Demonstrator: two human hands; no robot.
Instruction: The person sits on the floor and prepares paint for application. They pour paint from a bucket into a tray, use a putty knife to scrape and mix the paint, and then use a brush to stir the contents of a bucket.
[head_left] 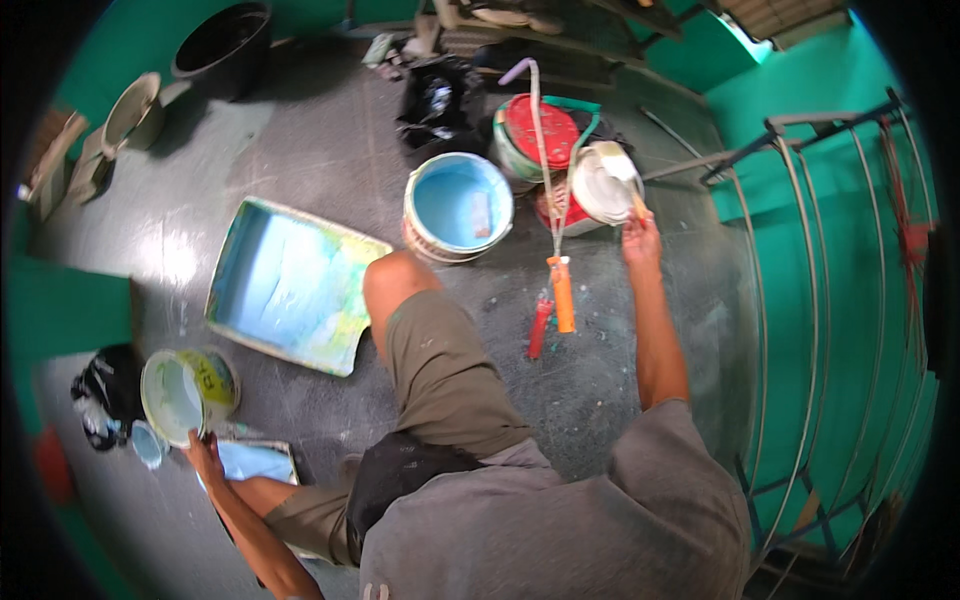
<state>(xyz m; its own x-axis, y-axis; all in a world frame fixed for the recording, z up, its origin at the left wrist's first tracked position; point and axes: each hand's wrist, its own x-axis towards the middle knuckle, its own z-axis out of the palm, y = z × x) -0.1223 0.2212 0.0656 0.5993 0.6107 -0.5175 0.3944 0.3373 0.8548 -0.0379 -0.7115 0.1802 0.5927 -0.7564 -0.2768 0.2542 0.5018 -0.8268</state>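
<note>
Right grip (640,238) clasping brush (622,170) over small can (597,188), left grip (203,452) pinching paint can (185,393) rim

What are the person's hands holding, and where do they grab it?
The right hand grips a paintbrush by its handle. The left hand holds a small paint can at its rim.

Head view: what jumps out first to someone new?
The big bucket of light blue paint sits centre, just beyond the person's bent knee, with a blue-smeared paint tray to its left on the grey floor. The right hand holds a brush at a small white can; the left hand grips the rim of a small can at lower left.
</note>
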